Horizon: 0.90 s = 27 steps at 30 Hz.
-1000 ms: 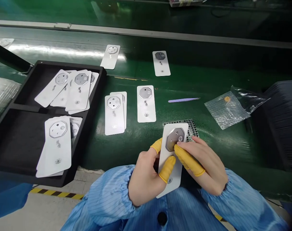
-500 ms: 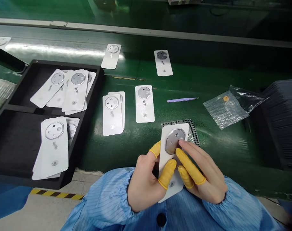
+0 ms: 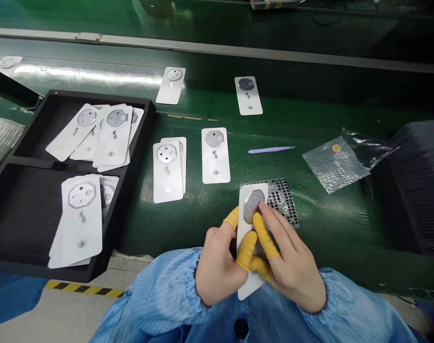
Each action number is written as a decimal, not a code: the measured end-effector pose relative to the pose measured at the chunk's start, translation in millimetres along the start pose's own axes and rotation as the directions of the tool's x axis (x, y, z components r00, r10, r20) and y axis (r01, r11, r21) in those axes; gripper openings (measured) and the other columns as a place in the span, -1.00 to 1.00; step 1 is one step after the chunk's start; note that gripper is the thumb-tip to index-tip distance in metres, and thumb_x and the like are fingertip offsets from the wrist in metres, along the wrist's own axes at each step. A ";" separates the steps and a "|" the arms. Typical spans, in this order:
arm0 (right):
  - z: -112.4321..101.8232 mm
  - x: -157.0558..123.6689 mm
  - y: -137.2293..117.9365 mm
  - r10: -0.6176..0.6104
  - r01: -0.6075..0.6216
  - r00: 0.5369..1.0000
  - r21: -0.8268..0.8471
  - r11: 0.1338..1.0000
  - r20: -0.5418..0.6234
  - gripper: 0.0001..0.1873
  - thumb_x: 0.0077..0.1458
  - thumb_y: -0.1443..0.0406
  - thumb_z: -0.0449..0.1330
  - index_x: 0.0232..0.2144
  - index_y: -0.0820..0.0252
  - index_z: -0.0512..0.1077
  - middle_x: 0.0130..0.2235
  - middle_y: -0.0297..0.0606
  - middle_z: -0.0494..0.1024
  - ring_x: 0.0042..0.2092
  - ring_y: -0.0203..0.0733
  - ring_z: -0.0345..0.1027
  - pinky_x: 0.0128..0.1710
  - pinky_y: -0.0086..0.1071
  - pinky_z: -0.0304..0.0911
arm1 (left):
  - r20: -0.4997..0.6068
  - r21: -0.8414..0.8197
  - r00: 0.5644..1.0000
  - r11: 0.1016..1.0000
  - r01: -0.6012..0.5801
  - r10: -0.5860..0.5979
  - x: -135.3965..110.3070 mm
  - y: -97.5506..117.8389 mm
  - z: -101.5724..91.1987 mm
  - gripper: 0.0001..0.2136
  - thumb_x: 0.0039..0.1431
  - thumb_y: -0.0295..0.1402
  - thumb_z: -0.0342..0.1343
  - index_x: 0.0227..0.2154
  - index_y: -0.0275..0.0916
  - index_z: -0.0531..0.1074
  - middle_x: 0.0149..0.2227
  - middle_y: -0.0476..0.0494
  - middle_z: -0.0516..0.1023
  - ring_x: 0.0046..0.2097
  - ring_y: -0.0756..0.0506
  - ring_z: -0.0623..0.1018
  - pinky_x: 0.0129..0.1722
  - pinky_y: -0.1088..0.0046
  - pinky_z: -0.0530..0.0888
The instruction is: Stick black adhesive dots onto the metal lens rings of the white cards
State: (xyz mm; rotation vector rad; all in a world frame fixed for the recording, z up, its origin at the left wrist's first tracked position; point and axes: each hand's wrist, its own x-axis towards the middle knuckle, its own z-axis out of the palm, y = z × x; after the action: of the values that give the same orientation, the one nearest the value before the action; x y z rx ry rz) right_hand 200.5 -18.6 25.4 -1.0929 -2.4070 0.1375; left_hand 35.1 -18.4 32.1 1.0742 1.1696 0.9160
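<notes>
My left hand (image 3: pixel 222 267), yellow cots on its thumb and a finger, grips a white rounded panel (image 3: pixel 250 286) by its left side, tilted up. Set in the panel's upper part is a grey octagonal plate (image 3: pixel 252 206) with small holes. On that plate rest the bare and yellow-covered fingertips of my right hand (image 3: pixel 291 267); its fingers are bent, and its covered thumb lies by the panel's lower right edge. Just behind the panel, a clear sheet with rows of black dots (image 3: pixel 284 202) lies on the green table, partly hidden.
Similar white panels (image 3: pixel 216 162) lie on the green surface. Several more are piled in a black two-part tray (image 3: pixel 20 209) at left. Purple tweezers (image 3: pixel 270 149) and a bubble-wrap bag (image 3: pixel 331 166) with a small orange piece lie to the right. A dark stack (image 3: pixel 422 176) stands far right.
The held panel has turned and narrowed in view, baring more of the dotted sheet. My right hand has shifted left with it. The two panels at the back have slid slightly right.
</notes>
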 end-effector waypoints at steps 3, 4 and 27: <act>6.6 0.6 12.2 0.019 -0.019 1.000 0.182 0.983 -0.001 -0.34 0.18 0.28 0.09 0.25 0.49 0.05 0.23 0.25 0.11 0.26 0.26 -0.01 0.13 0.12 0.23 | 0.042 -0.197 0.998 0.979 0.056 -0.049 8.4 -1.9 2.0 -0.63 0.08 -0.38 0.22 -0.02 -0.25 0.35 -0.38 -0.14 0.58 -0.41 -0.09 0.56 -0.45 0.46 0.50; 8.1 0.6 16.4 0.034 -0.028 0.999 0.246 0.969 -0.021 -0.38 0.17 0.30 0.09 0.24 0.41 0.10 0.23 0.19 0.14 0.26 0.23 0.02 0.13 0.13 0.21 | 0.063 -0.289 0.996 0.954 0.080 -0.064 11.6 -1.2 2.7 -0.61 0.10 -0.36 0.21 0.00 -0.25 0.32 -0.35 -0.15 0.59 -0.40 -0.09 0.57 -0.45 0.47 0.50; 7.5 4.6 5.5 0.501 -0.281 0.783 0.509 0.814 -0.369 -0.51 -0.08 0.52 0.30 -0.08 0.04 0.50 -0.29 -0.36 0.64 -0.35 -0.17 0.56 -0.40 -0.36 0.53 | 0.036 -0.339 0.987 0.927 0.159 -0.156 26.0 18.6 -1.3 -0.76 -0.03 -0.25 0.29 -0.54 -0.37 0.49 -0.57 -0.14 0.52 -0.57 -0.02 0.47 -0.59 0.50 0.42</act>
State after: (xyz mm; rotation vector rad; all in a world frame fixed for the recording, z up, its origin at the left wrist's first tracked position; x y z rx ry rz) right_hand 198.2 -10.8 19.1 -1.2322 -1.5607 0.4561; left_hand 38.1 11.2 43.6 0.6925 1.0270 0.9450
